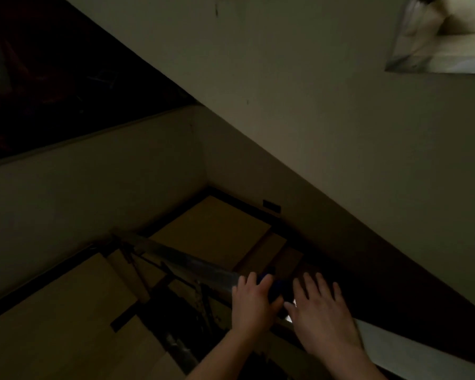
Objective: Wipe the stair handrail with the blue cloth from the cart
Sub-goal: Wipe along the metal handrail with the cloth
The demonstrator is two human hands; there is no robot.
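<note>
In dim light a shiny metal handrail [192,266] runs from the lower right up toward the left. A blue cloth [276,290] lies on the rail between my hands, mostly hidden. My left hand [254,303] presses down on the cloth and the rail, fingers curled over them. Just to the right, my right hand [320,311] hovers flat over the rail with its fingers spread; it holds nothing that I can see.
Tan stair treads [217,229] and a landing lie below the rail. Dark balusters [200,300] hang under the handrail. A pale wall [313,119] rises on the right, with a blurred picture [444,37] at the top right.
</note>
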